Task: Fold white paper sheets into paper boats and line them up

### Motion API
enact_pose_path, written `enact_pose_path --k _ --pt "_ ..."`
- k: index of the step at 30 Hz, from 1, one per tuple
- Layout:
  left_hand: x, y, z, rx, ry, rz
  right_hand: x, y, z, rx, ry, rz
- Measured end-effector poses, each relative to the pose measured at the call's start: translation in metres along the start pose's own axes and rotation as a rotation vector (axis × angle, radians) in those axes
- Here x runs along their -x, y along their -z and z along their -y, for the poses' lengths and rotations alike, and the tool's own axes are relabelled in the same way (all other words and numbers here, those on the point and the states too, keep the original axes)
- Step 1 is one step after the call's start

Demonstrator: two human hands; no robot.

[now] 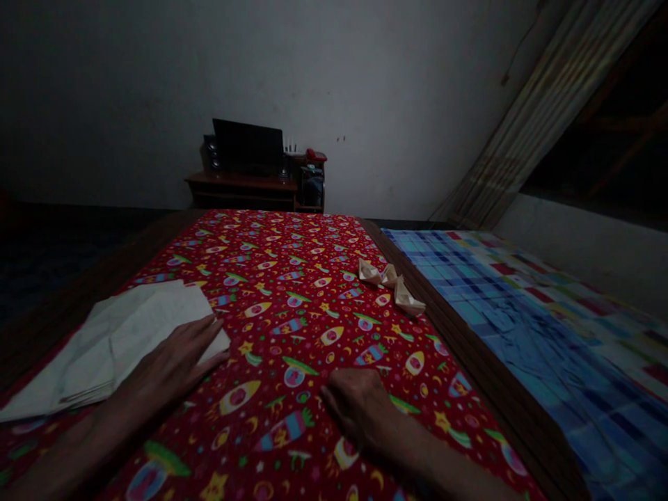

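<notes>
My left hand (182, 351) lies with its fingers stretched out over the right edge of a stack of white paper sheets (140, 313). The sheets are spread unevenly at the left of a red cloth (292, 292) printed with rockets and stars. My right hand (360, 400) rests on the cloth near the middle, curled into a fist, and nothing shows in it. Beyond it, towards the cloth's right edge, stand several folded paper boats (389, 278) in a touching row, pale brown in the dim light.
Dark brown wood (443, 327) borders the cloth. To the right lies a blue checked bedspread (470, 299) beside a multicoloured patch pattern. Against the far wall a desk (240, 182) holds a dark monitor (248, 147) and a red telephone (315, 155). A curtain (522, 125) hangs by the window.
</notes>
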State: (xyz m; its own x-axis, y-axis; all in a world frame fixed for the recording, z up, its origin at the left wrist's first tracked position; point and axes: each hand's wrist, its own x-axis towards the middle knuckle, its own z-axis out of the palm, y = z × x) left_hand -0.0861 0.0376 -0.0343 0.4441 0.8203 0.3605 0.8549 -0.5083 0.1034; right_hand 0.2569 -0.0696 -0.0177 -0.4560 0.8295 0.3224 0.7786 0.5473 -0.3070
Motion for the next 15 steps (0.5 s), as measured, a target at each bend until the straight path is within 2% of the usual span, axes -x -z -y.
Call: enact_pose_path --k 5,9,12,15 --pt "0.006 0.008 -0.003 -0.006 0.041 0.103 0.001 0.003 0.001 -0.051 -0.014 0.027" --pt "0.007 0.025 -0.008 0.145 0.102 0.075 0.0 0.005 0.001 -0.061 -0.029 0.072" --pt "0.005 0.035 -0.011 0.185 0.17 0.16 -0.001 0.006 0.001 -0.056 -0.028 0.098" --pt "0.004 0.04 -0.013 0.193 0.125 0.16 0.0 0.004 -0.001 -0.056 -0.035 0.107"
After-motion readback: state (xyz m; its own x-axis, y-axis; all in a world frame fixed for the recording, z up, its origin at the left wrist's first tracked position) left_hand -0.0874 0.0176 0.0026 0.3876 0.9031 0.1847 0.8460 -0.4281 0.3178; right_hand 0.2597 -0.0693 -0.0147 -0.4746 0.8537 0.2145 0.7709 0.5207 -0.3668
